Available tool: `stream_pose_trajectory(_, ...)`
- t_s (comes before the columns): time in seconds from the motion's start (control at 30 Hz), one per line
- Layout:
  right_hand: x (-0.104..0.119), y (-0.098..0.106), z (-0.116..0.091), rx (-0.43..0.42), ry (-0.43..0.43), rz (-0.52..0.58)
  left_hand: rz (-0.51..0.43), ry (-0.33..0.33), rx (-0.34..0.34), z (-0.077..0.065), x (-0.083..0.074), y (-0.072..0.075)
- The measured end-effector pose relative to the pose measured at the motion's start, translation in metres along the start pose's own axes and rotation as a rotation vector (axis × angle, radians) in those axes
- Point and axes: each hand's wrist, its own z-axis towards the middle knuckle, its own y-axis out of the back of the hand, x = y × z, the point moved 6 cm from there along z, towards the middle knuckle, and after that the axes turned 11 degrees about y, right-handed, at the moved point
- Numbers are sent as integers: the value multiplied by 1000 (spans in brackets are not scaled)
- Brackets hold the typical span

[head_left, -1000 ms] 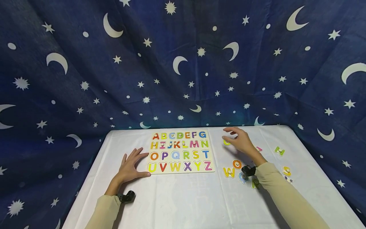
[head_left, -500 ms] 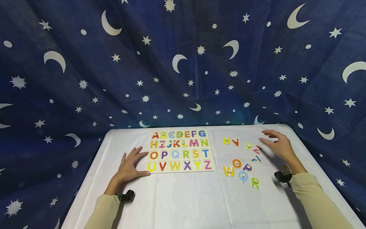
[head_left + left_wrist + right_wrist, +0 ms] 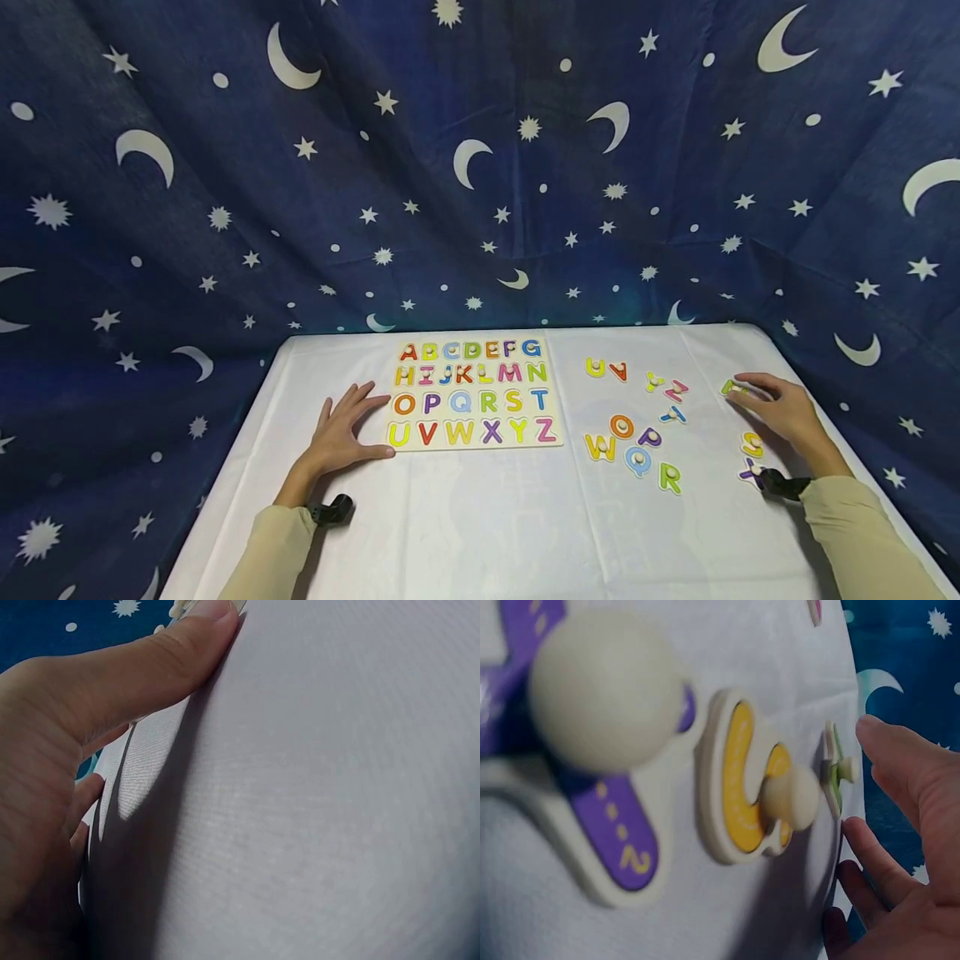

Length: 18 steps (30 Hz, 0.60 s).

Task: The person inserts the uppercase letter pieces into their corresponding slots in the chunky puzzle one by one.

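Observation:
A letter puzzle board (image 3: 448,419) lies on the table with rows of coloured letters; knobs show on the upper letters. My left hand (image 3: 337,433) rests at its left side, fingers spread, with the thumb (image 3: 169,664) touching the board's edge. My right hand (image 3: 787,412) reaches to the green letter N (image 3: 733,388) at the right. In the right wrist view, its thumb and index finger stand apart on either side of the knob on the green letter N (image 3: 832,772), without pinching it. Nearest to that hand are the yellow letter S (image 3: 739,780) and purple letter X (image 3: 615,840).
Several knobbed letters lie between board and right hand: yellow U (image 3: 595,367), red V (image 3: 618,372), yellow Y (image 3: 654,382), pink Z (image 3: 676,391), blue T (image 3: 672,414), orange O (image 3: 621,427), purple P (image 3: 649,437), W (image 3: 600,448), Q (image 3: 638,461) and green R (image 3: 670,477). A starry curtain (image 3: 480,167) hangs behind.
My right hand has moved right from near the yellow U, past the loose letters, to the green N. The yellow U and red V lie uncovered. The left hand has stayed in place.

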Motion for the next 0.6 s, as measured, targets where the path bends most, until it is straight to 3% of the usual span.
stream_pose_trajectory(0.37, -15, -4, 4, -20, -12, -26, 9, 7, 9, 0, 0, 0)
stream_pose_trajectory(0.6, -16, -2, 3, -12, -80, -3, 3, -15, -14, -1, -2, 1)
